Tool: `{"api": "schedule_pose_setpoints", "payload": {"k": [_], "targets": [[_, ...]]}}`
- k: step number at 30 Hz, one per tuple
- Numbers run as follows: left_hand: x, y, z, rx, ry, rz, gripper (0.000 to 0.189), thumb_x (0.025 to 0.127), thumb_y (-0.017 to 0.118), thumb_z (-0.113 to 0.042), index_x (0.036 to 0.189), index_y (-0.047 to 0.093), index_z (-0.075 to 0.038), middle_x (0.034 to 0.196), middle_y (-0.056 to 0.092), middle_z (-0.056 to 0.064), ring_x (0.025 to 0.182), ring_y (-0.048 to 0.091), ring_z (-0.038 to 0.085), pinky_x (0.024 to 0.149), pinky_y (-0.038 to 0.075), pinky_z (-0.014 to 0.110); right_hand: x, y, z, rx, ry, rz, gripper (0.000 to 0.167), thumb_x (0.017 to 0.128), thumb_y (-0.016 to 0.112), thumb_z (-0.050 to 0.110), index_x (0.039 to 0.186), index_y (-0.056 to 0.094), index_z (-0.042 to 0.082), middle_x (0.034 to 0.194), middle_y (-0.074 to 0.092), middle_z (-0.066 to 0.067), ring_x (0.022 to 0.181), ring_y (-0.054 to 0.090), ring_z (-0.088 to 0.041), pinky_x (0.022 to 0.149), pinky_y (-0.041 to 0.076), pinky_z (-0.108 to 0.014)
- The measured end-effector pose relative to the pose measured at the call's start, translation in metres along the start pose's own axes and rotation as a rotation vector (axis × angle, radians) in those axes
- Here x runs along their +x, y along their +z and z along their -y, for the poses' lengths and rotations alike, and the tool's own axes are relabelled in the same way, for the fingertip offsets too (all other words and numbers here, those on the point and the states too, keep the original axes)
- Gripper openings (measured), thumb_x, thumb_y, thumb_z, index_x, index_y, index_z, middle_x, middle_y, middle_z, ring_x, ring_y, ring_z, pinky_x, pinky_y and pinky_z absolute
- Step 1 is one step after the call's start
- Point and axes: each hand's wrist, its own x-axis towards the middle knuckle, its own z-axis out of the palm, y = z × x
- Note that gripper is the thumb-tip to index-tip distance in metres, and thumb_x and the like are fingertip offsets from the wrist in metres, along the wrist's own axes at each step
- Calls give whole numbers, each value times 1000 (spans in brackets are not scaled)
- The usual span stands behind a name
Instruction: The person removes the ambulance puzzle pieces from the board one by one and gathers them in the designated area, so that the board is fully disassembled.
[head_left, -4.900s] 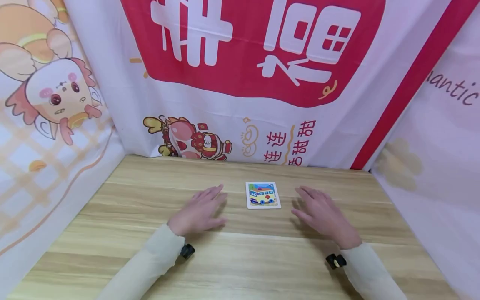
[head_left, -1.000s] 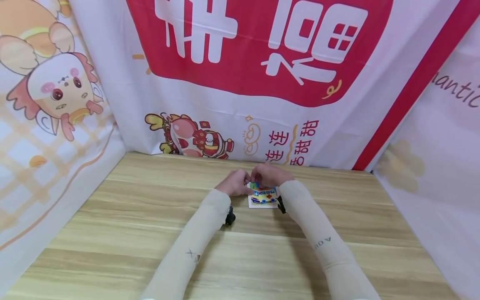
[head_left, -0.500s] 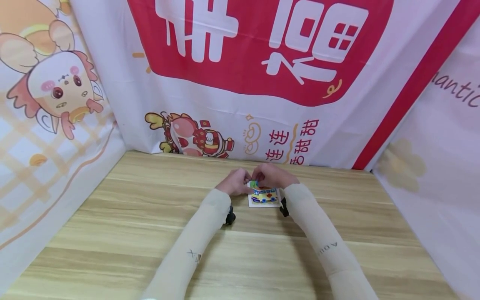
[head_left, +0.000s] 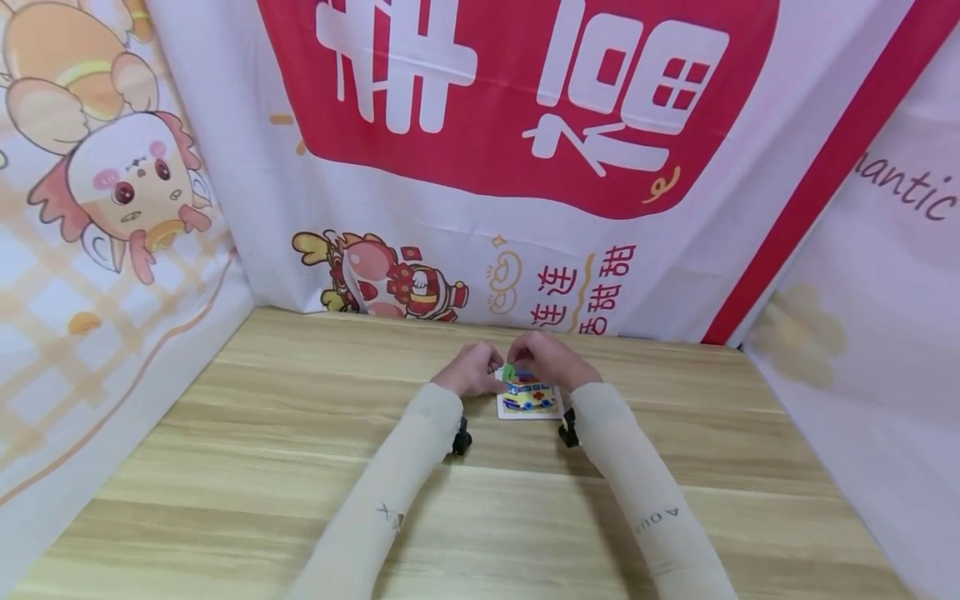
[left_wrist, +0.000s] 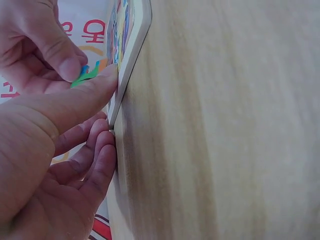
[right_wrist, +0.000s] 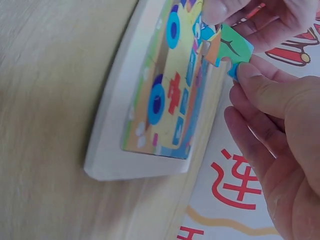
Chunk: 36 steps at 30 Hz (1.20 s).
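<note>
A small jigsaw puzzle [head_left: 529, 406] with a yellow ambulance picture in a white frame lies on the table. My left hand [head_left: 471, 369] grips its far left corner, thumb on the picture side and curled fingers at the frame's edge [left_wrist: 131, 62]. Between the thumb and fingers of my right hand [head_left: 552, 358] is a green puzzle piece [right_wrist: 235, 44] with orange and blue parts. The piece stands tilted up at that corner, close to my left thumb [left_wrist: 95, 90]. In the head view my right hand hides the puzzle's far right part.
The wood-grain table [head_left: 480, 517] spreads around the puzzle. A white cloth with a red print [head_left: 495, 150] hangs just behind it, and printed cloths stand at the left [head_left: 97, 333] and right [head_left: 862, 333]. Each wrist carries a small black camera [head_left: 462, 437].
Both hands were open on either side of the puzzle and have come together at its far edge. Over the last second the green piece has tilted up, pinched by my right hand.
</note>
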Motion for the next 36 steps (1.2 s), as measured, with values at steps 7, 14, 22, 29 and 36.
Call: {"api": "schedule_pose_setpoints", "payload": {"k": [7,14,22,29,36], "targets": [[-1,2,3,3,-3,-3,49,87,87,-18,129,68,-2,120,70,9,111,63,23,107,53,41,-6,-6,-2,20,-12,-42,15,99,69,0,105,78,10,103,77,-4,99,72,-19,94,61,-37],[-2,1,2,-7,-18,-1,49,87,87,-18,129,67,-2,120,68,9,111,62,22,109,52,41,-24,-26,-17,72,59,-22,12,102,67,7,106,77,13,105,75,-4,99,69,-19,93,60,-40],[-1,-1,-1,-10,-29,-9,50,87,87,-17,131,67,-1,121,68,9,110,61,21,109,52,40,-58,-56,-51,47,94,-44,12,102,66,5,104,78,8,101,77,-8,94,69,-25,85,59,-36],[0,-1,1,-11,-36,-16,51,87,88,-19,130,68,-3,119,68,7,109,62,20,109,53,39,-82,-65,-76,17,104,-1,14,102,65,2,99,78,7,96,77,-7,93,68,-23,85,57,-36],[0,2,1,-14,-29,-9,50,87,88,-19,129,68,-3,116,68,6,106,61,19,106,53,38,-89,-60,-87,17,117,64,15,100,67,2,96,80,9,96,79,-3,95,69,-21,90,56,-39]]}}
